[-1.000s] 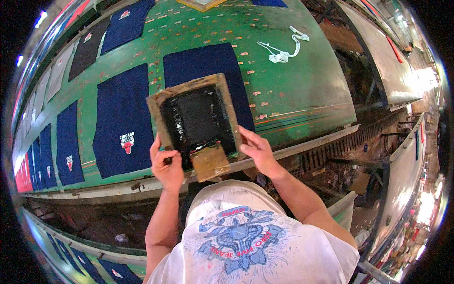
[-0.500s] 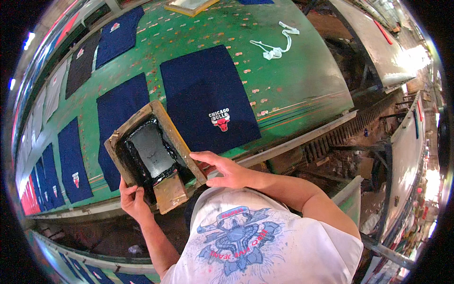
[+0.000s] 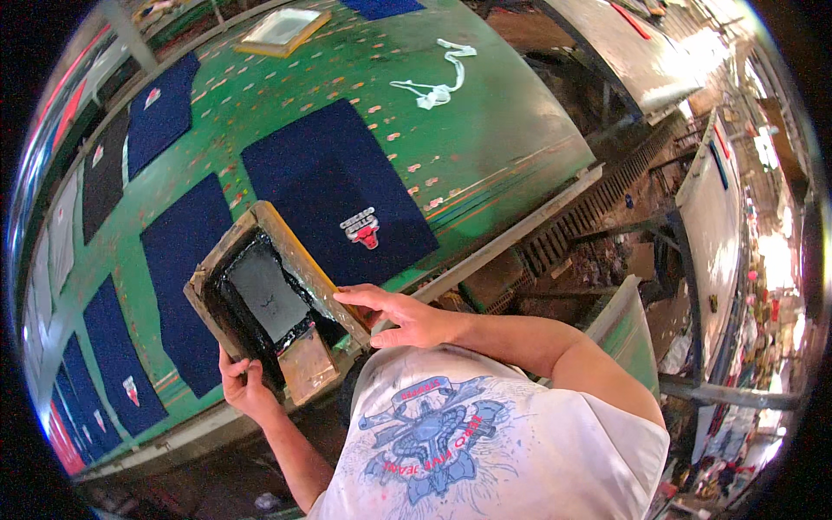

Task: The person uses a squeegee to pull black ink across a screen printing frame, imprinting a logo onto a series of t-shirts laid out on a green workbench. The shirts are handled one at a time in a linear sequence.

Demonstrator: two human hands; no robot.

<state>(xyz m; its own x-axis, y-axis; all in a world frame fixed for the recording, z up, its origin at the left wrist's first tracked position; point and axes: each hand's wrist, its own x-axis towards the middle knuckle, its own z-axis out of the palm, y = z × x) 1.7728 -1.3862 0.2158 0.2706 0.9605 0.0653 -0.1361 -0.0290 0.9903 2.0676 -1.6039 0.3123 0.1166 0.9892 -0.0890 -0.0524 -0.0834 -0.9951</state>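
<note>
Both my hands hold a small screen-printing frame point(image 3: 305, 260) with a wooden rim, tilted in front of my body. Black ink lines the inside edges around its grey mesh point(image 3: 270, 290). A flat wooden-handled squeegee point(image 3: 305, 364) rests inside, at the end nearest me. My left hand point(image 3: 247, 387) grips the frame's lower left side, its fingers curled partly out of sight. Along the right edge lies my right hand point(image 3: 409, 319), thumb and index finger against the rim. Just beyond is a navy fabric panel point(image 3: 334, 165) with a red and white print.
The long green table point(image 3: 511, 147) carries more navy panels point(image 3: 182, 260), printed and plain. White crumpled strips point(image 3: 438, 91) and another framed screen point(image 3: 282, 33) lie farther back. A metal rail point(image 3: 520, 247) edges the table. More tables point(image 3: 711, 251) stand at right.
The view has turned, so the table and panels sit farther left and mostly lower. The frame stays in both hands, a little lower in the picture.
</note>
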